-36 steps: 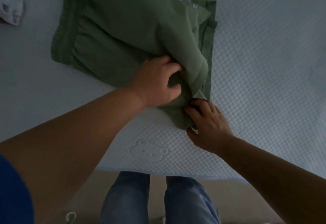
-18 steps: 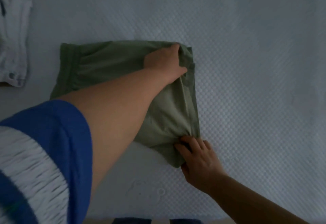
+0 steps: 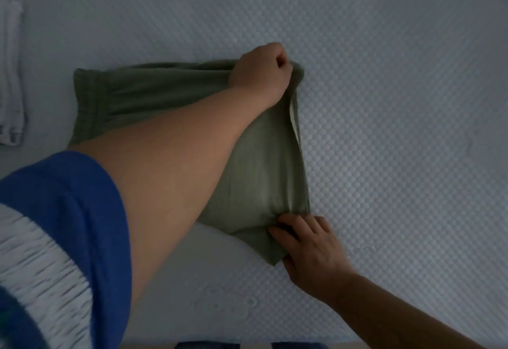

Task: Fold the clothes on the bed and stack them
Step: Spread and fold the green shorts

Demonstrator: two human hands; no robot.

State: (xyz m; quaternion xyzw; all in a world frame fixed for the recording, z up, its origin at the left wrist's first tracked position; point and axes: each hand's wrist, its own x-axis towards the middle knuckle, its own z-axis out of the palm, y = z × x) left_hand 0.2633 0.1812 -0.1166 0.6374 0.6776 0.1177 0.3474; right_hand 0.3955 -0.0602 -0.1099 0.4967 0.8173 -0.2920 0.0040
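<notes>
Green garment on bed, long axis left-right; left hand grips far right corner, right hand pinches near right corner

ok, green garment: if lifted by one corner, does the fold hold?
Probably not. The green garment looks thin and floppy, creasing where the right hand pinches it. Likely light. The left hand grips its far corner; the quilted bed cover may resist sliding.
</notes>
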